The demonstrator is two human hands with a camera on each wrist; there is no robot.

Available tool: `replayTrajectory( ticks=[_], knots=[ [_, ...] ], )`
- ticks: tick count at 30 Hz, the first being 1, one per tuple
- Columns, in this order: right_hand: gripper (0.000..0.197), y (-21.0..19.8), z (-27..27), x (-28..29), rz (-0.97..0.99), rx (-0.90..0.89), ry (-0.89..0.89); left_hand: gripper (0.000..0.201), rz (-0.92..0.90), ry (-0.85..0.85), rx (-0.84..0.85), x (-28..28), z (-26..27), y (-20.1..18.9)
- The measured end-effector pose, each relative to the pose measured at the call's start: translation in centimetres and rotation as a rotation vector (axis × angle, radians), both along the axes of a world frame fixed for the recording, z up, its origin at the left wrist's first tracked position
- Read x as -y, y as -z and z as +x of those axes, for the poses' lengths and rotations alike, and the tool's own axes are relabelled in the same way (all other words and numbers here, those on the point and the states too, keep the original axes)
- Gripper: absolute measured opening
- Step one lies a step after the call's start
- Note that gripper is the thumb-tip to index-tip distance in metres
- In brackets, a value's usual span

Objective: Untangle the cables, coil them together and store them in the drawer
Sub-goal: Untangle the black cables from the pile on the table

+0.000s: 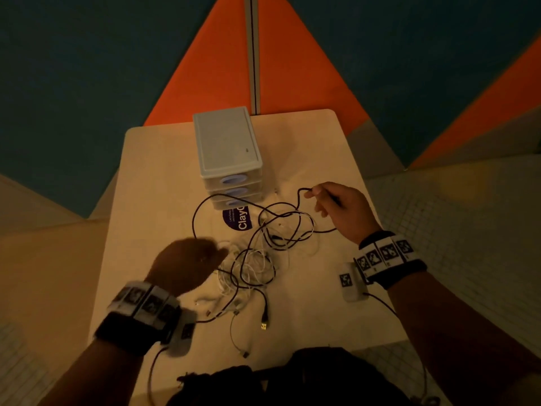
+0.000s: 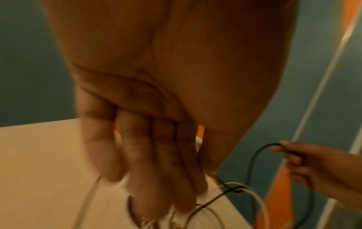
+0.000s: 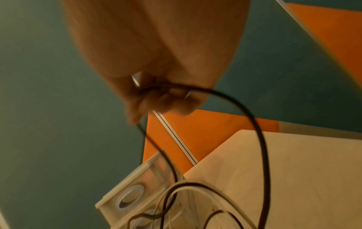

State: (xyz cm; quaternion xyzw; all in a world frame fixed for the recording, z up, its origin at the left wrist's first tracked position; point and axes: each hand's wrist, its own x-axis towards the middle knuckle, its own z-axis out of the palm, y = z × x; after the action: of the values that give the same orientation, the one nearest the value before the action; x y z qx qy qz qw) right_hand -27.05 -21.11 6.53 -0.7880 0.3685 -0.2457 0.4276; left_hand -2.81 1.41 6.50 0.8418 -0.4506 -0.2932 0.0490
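A tangle of black and white cables (image 1: 254, 265) lies mid-table in front of a small grey drawer unit (image 1: 225, 142) whose drawers are closed. My right hand (image 1: 314, 200) is raised to the right of the unit and pinches a loop of the black cable (image 1: 299, 194) between thumb and fingers. The right wrist view shows that black cable (image 3: 260, 131) arcing down from the right hand (image 3: 156, 99) past the drawer unit (image 3: 125, 199). My left hand (image 1: 210, 254) hovers over the tangle's left side. Its fingers (image 2: 156, 170) point straight down onto white cable loops, blurred.
The pale table (image 1: 158, 186) has a round blue sticker (image 1: 238, 219) in front of the drawers. Loose plug ends, one a gold USB plug (image 1: 264, 326), trail toward the near edge. A dark bundle (image 1: 292, 376) sits at that edge. Teal and orange wall panels stand behind.
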Motion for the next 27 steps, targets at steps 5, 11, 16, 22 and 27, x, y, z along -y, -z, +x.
replayTrajectory(
  ticks=[5, 11, 16, 22, 27],
  knots=[
    [0.024, -1.4, 0.6, -1.6, 0.027, 0.073, -0.145, 0.058, -0.502, 0.129, -0.057, 8.2, -3.8, 0.7],
    [0.025, -3.3, 0.0, -2.2, 0.143, 0.134, -0.209, 0.063, -0.328, 0.331, -0.042, 11.0, -5.1, 4.6],
    [0.029, -1.1, -1.4, -1.0, 0.171, 0.143, -0.083, 0.024, -0.403, 0.117, -0.256, 9.8, -4.3, 5.4],
    [0.029, 4.7, -3.4, 1.3, 0.226, -0.257, -0.091, 0.012, -0.486, 0.055, -0.243, 8.8, -2.6, 5.4],
    [0.042, 3.4, -0.1, 0.7, -0.017, -0.295, -0.127, 0.015, -0.476, 0.151, -0.029, 8.3, -3.4, 5.7]
  ],
)
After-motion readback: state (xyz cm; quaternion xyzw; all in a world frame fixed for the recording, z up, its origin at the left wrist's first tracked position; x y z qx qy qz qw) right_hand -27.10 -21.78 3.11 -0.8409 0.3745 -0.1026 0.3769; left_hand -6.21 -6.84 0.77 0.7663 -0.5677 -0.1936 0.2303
